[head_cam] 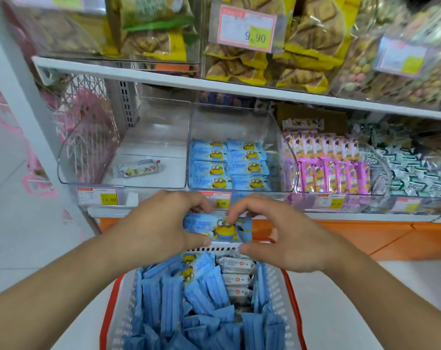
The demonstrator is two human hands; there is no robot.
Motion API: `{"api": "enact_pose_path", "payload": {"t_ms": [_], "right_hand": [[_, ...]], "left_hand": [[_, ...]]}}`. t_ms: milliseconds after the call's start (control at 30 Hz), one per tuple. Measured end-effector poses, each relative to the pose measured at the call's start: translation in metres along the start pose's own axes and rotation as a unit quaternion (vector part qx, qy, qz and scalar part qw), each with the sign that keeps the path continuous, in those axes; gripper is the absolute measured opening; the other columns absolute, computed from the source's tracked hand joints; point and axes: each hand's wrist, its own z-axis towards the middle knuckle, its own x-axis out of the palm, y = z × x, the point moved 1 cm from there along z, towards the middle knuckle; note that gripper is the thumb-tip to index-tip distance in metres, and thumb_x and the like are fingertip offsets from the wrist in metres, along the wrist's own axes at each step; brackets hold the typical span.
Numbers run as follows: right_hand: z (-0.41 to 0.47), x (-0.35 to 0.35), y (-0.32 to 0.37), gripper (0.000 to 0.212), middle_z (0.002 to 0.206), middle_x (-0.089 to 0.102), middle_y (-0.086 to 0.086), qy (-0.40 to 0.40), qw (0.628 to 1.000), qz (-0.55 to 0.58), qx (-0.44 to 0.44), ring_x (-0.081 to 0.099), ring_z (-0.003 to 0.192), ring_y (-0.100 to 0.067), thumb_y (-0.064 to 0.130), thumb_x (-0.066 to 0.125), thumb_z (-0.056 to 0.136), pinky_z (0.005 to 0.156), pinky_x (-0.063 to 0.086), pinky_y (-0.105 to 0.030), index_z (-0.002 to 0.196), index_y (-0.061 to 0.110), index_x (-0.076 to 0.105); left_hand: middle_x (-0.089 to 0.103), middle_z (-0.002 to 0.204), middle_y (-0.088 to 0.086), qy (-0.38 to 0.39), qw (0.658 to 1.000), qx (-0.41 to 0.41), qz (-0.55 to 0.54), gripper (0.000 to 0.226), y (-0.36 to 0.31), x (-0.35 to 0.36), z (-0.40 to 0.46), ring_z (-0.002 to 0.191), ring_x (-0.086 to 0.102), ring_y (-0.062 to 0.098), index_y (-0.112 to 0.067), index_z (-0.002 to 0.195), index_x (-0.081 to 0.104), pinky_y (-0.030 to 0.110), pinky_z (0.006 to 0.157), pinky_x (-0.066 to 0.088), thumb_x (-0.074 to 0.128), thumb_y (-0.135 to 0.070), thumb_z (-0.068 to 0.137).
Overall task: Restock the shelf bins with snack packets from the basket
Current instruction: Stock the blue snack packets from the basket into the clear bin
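Here both hands share one blue snack packet (218, 227) above the basket (277, 281): the left hand (161, 223) has its grip closed on the packet's left end, the right hand (277, 231) pinches its right end, just below the half-filled clear bin (277, 137) of matching packets.

1. Two hands, the left hand (161, 228) and the right hand (277, 231), are holding one blue packet (219, 227).
2. Eight blue packets (229, 164) are showing in the middle bin (239, 117).
3. One lone packet (138, 168) is lying in the left bin (93, 173).
4. One basket (285, 311) is sitting below, its blue packets too heaped to count.
5. Three white packets (237, 276) are showing in it.
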Motion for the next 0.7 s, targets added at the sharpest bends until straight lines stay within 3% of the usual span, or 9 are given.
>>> {"api": "enact_pose_path", "payload": {"t_ms": [100,200,300,433,567,700], "right_hand": [[0.008,0.005,0.001,0.034,0.118,0.058,0.023,-0.054,0.995,-0.080,-0.011,0.052,0.123,-0.001,0.043,0.084,0.084,0.104,0.043,-0.029,0.107,0.038,0.059],[0.016,0.010,-0.003,0.031,0.106,0.057,0.020,-0.106,0.985,-0.124,-0.046,0.049,0.116,-0.005,0.038,0.084,0.084,0.099,0.044,-0.033,0.095,0.035,0.055],[0.021,0.004,-0.011,0.032,0.101,0.058,0.020,-0.162,0.981,-0.101,-0.024,0.047,0.112,-0.006,0.027,0.087,0.083,0.095,0.042,-0.028,0.090,0.032,0.056],[0.040,-0.014,-0.025,0.029,0.103,0.053,0.023,-0.217,0.973,-0.067,0.051,0.046,0.108,0.001,0.021,0.086,0.084,0.085,0.039,-0.009,0.092,0.033,0.060],[0.093,-0.030,-0.038,0.025,0.093,0.048,0.019,-0.214,0.967,-0.107,0.087,0.045,0.099,-0.008,0.017,0.085,0.085,0.076,0.038,-0.022,0.097,0.026,0.064],[0.159,-0.030,-0.055,0.026,0.098,0.055,0.012,-0.175,0.969,-0.143,0.098,0.049,0.106,-0.015,0.016,0.085,0.084,0.077,0.037,-0.027,0.097,0.024,0.064]], "left_hand": [[0.065,0.107,-0.031,-0.034,0.999,0.019,0.006,0.054,-0.006,0.002,0.003,0.104,0.059,-0.008,-0.042,0.119,0.064,0.021,0.093,0.048,0.085,-0.057,0.072],[0.065,0.109,-0.027,-0.039,0.998,0.041,-0.004,0.054,-0.010,0.004,0.010,0.105,0.057,-0.009,-0.042,0.119,0.064,0.004,0.086,0.039,0.083,-0.060,0.072],[0.061,0.115,-0.025,-0.065,0.996,0.049,-0.034,0.058,-0.006,-0.002,0.025,0.110,0.054,-0.010,-0.038,0.124,0.063,0.002,0.089,0.037,0.070,-0.068,0.076],[0.045,0.147,-0.015,-0.124,0.992,-0.006,0.034,0.066,0.025,-0.018,0.046,0.130,0.048,0.009,-0.030,0.151,0.044,0.028,0.110,0.040,0.047,-0.060,0.093],[0.028,0.165,-0.014,-0.090,0.994,-0.028,0.050,0.068,0.045,-0.017,0.054,0.149,0.034,0.011,-0.031,0.163,0.021,0.029,0.121,0.029,0.046,-0.048,0.102],[0.030,0.165,-0.014,-0.118,0.991,-0.027,0.055,0.066,0.051,-0.013,0.060,0.150,0.031,0.008,-0.031,0.163,0.022,0.019,0.119,0.022,0.048,-0.043,0.103]]}}
